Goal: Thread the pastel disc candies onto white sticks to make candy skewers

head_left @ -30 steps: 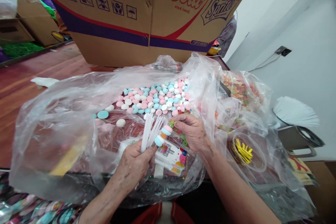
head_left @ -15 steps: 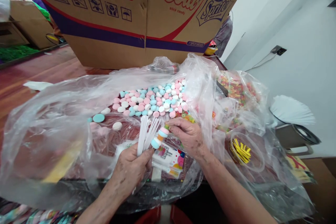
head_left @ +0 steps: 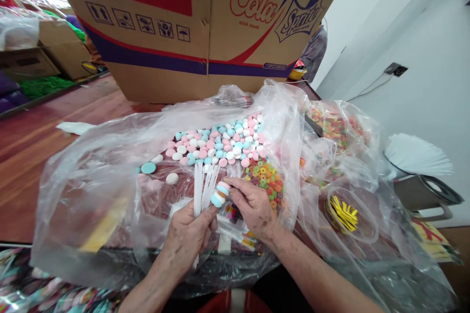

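My left hand [head_left: 189, 234] grips a bundle of white sticks [head_left: 204, 187] that stand upright. One stick carries stacked pink, orange and blue candies [head_left: 220, 193] at its tip. My right hand [head_left: 253, 208] pinches that candy stack from the right. Both hands hover over a large clear plastic bag [head_left: 99, 176] spread on the table. Behind them lies a heap of pink, white and blue round candies [head_left: 216, 142], with small coloured ring candies [head_left: 266, 176] just right of it. A colourful printed packet [head_left: 235, 215] lies under my hands.
A big Cola/Sprite cardboard box [head_left: 198, 24] stands behind the bag. To the right are a bag of mixed candies [head_left: 336, 127], a clear bag of yellow twist ties [head_left: 343, 212], white paper sheets [head_left: 416, 154] and a metal device [head_left: 426, 195]. Red-brown table [head_left: 33, 151] left.
My right hand slid down and left off the ring candies, uncovering them. It now pinches the candy stack closer to the left hand. The view shifted slightly.
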`<state>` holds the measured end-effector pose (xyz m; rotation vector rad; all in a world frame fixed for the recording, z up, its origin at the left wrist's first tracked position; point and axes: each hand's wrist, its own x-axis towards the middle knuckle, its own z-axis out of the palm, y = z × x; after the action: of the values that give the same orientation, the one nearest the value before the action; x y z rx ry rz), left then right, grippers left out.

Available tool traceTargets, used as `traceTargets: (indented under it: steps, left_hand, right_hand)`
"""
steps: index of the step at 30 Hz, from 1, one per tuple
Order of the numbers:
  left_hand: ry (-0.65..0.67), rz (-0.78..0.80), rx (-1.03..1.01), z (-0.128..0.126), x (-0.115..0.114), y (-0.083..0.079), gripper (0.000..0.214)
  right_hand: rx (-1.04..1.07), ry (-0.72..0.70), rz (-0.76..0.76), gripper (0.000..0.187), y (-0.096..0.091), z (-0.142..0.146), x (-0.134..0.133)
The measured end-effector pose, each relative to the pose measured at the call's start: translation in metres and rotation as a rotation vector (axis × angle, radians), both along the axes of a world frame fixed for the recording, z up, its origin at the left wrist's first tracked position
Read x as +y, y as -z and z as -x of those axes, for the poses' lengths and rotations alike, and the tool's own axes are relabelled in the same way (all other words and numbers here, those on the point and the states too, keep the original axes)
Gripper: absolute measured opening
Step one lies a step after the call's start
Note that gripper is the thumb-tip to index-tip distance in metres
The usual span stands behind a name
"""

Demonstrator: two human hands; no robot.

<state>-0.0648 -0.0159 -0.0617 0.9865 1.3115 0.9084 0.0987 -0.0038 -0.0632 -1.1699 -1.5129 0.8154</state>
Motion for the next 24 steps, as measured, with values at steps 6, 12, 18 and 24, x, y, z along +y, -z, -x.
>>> traceTargets:
  steps: [6, 12, 18, 24]
  left_hand:
    - [0.178, 0.024, 0.051, 0.006, 0.002, -0.009, 0.04]
    - [0.04, -0.038, 0.016, 0.007, -0.006, -0.026, 0.047]
    - [-0.168, -0.053, -0.146, 0.004, -0.008, -0.017, 0.039]
    - [-0.241, -0.025, -0.294, 0.006, -0.004, -0.008, 0.037]
  right_hand:
    - [0.071, 0.102, -0.013, 0.027, -0.01, -0.002, 0.002]
    - [0.031, 0.051, -0.059, 0.025, -0.029, -0.019, 0.016]
    - [-0.585, 0.195, -0.06, 0.028, -0.033, -0.023, 0.072]
    - [-1.054, 0.132, -0.009, 0.033, -0.019, -0.016, 0.099]
